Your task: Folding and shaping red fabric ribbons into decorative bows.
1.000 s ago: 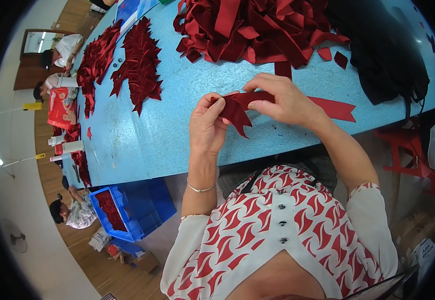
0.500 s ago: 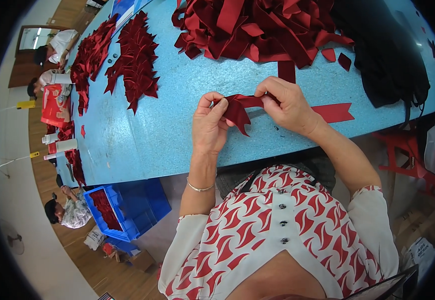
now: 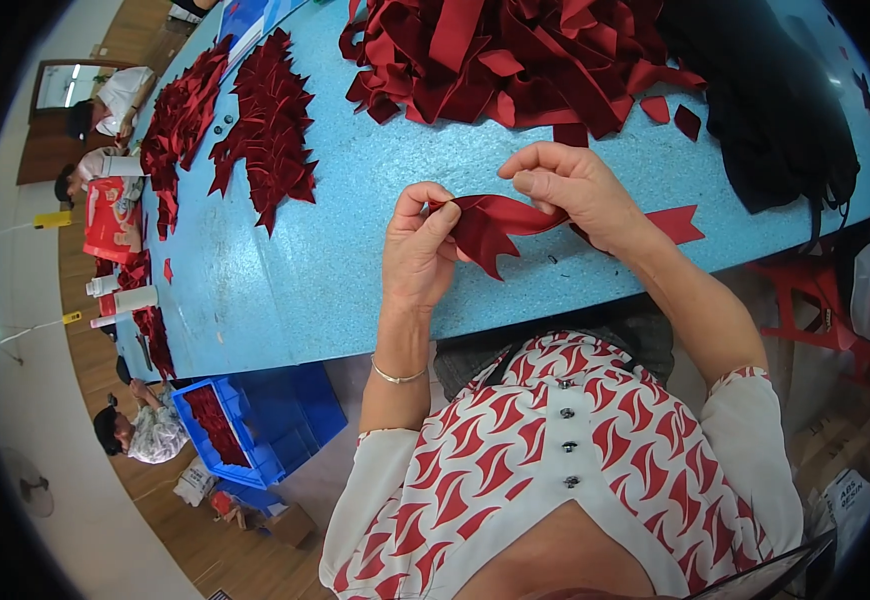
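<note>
A dark red ribbon stretches between my hands above the near part of the blue table. My left hand pinches one end between thumb and fingers, with a notched tail hanging below. Toward the other end is my right hand, its thumb and index finger raised and slightly apart while its lower fingers curl around the ribbon. Past my right wrist, a notched ribbon end lies on the table.
A large heap of red ribbons lies beyond my hands, beside black cloth. Rows of folded ribbon pieces lie at left. A blue crate sits below the table edge. Other people sit at far left.
My right hand has opened its pinch and shifted slightly right. The ribbon between my hands now spreads wider and flatter, and its tail hangs differently. My left hand keeps its grip.
</note>
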`<action>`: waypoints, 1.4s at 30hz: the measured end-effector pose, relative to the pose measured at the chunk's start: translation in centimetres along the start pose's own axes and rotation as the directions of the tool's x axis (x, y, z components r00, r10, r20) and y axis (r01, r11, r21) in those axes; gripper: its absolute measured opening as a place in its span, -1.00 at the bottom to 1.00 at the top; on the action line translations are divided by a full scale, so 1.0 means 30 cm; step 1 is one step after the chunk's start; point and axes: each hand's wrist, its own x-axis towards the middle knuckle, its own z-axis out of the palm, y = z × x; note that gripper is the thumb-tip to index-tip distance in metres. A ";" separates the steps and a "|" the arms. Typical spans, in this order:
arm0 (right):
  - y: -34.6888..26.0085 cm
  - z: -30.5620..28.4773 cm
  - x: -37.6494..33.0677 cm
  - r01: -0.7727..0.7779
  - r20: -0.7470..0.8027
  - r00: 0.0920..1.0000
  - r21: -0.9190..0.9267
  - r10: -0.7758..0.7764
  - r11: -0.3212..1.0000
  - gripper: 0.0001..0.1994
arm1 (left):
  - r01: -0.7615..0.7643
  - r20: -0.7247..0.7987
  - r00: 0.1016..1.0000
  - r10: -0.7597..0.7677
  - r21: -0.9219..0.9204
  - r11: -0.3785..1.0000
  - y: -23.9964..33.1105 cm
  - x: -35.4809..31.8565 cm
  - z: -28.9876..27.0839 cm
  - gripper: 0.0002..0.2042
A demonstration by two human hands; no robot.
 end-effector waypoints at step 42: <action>-0.024 -0.005 0.010 0.189 0.116 0.980 -0.321 -0.160 0.928 -0.88 | -0.056 -0.036 0.997 0.068 0.275 0.960 -0.005 0.007 0.084 -0.90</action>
